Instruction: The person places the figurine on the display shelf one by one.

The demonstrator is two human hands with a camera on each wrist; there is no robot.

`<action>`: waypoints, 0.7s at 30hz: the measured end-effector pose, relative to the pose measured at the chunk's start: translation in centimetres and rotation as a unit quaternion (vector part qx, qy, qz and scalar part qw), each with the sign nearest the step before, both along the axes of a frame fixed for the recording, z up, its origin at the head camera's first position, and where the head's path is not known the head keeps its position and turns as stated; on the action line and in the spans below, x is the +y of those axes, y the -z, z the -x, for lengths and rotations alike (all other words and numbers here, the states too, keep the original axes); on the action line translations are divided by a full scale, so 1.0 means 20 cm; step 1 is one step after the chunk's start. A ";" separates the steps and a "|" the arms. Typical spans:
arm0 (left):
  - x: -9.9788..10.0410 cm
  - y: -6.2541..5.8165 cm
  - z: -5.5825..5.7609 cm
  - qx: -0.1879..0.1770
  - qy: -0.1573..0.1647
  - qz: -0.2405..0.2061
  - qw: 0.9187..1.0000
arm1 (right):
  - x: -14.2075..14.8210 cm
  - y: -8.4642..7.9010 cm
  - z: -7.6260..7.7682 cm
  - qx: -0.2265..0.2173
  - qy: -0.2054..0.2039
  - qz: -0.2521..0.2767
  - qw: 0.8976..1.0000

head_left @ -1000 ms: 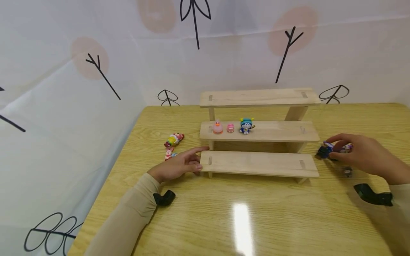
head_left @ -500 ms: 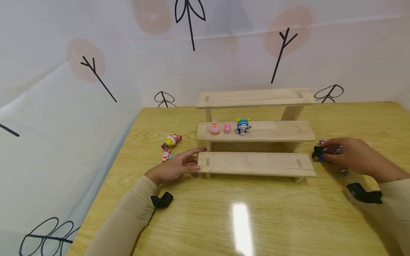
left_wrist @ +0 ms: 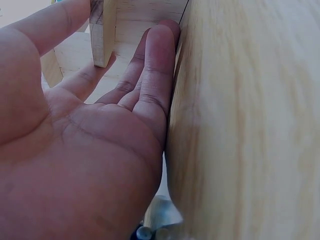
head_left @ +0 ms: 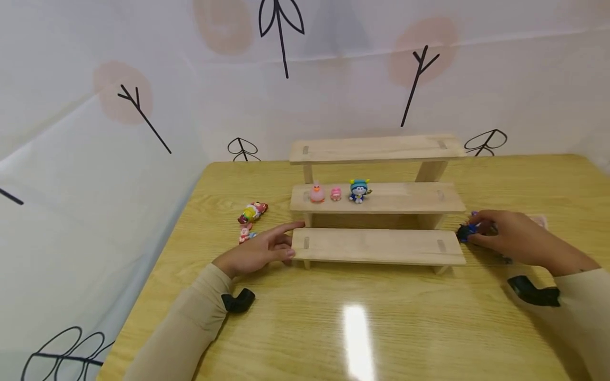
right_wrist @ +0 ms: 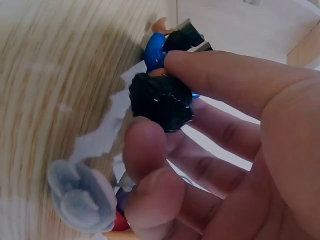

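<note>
My left hand [head_left: 254, 254] lies at the left end of the lowest step of a three-tier wooden display stand [head_left: 376, 246]. In the left wrist view its extended fingers [left_wrist: 157, 75] touch the board's edge. At the stand's right end, my right hand [head_left: 517, 238] pinches a small figurine [right_wrist: 160, 102] with black hair and blue clothing, between thumb and fingers. It overlaps the stand's lower right corner in the head view. A grey-hatted figurine [right_wrist: 82, 200] is close by my right fingertips, partly hidden by them.
On the middle step stand a pink duck figurine [head_left: 316, 193], a little pink figure [head_left: 335, 194] and a blue-hatted figurine [head_left: 359, 191]. A yellow-and-red figurine [head_left: 253, 212] and a pink-and-blue one [head_left: 246, 233] lie left of the stand. A patterned cloth [head_left: 343, 95] hangs behind the table.
My right hand has moved left with the black-haired figurine, up to the stand's right end. My left hand stays at the stand. The head view has shifted slightly.
</note>
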State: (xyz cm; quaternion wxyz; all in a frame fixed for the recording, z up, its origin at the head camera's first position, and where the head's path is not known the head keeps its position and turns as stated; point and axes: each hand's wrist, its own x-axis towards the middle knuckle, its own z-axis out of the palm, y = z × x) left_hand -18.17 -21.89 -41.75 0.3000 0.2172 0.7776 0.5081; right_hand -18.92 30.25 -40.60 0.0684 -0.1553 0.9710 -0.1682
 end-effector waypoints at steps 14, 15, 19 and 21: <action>0.00 0.00 0.00 -0.012 -0.001 -0.004 1.000 | 0.00 -0.05 -0.02 0.002 0.044 0.051 0.998; 0.00 0.00 0.00 -0.011 -0.002 -0.002 1.000 | 0.00 -0.05 -0.02 0.004 0.049 0.056 0.997; 0.00 0.00 -0.01 -0.008 -0.002 -0.001 1.000 | -0.01 -0.07 -0.03 0.006 0.063 0.065 0.996; 0.00 -0.01 -0.01 -0.008 0.001 -0.003 1.000 | -0.01 -0.08 -0.04 0.024 0.065 0.070 0.995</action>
